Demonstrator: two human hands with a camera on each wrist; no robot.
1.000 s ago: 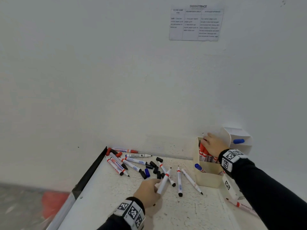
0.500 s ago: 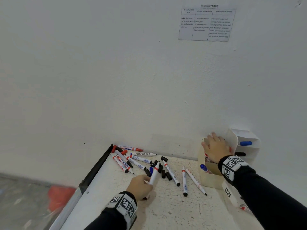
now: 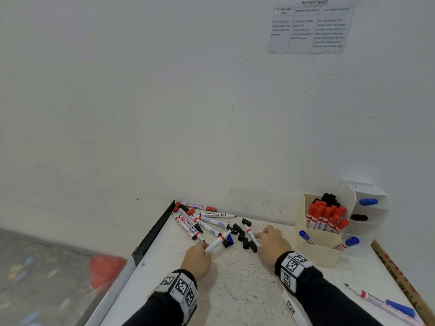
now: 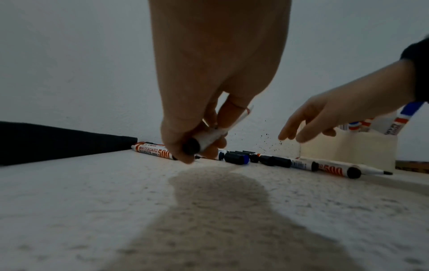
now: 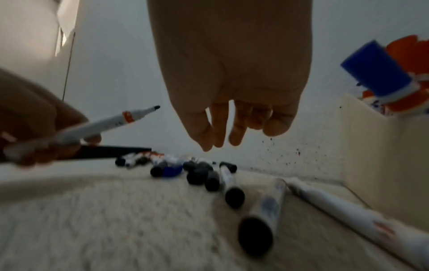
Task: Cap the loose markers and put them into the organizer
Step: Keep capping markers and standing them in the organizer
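Two hands over loose whiteboard markers on a speckled table.

The left hand (image 3: 197, 260) grips an uncapped marker (image 3: 216, 242); the right hand (image 3: 273, 243), fingers relaxed and empty, hovers above black caps (image 3: 246, 242), organizer (image 3: 317, 249) just to its right.

The near part of the worktop (image 3: 235, 290) is lying bare in front of both wrists, giving open room to come in from the person's side. Farther back, loose caps (image 3: 244, 238) and uncapped markers (image 3: 204, 222) are crowding the strip along the wall (image 3: 211, 114) — little room for fingers between them. The left hand (image 3: 196, 261), holding a marker (image 3: 217, 243) slanting toward the pile, is blocking the left approach; the right hand (image 3: 273, 243) is hovering over the caps with fingers hanging loose. The organizer (image 3: 317, 248) is standing just right of it, walling that side, its compartment packed with capped markers (image 3: 326, 216). A black rim (image 3: 155, 231) is edging the worktop's left side.
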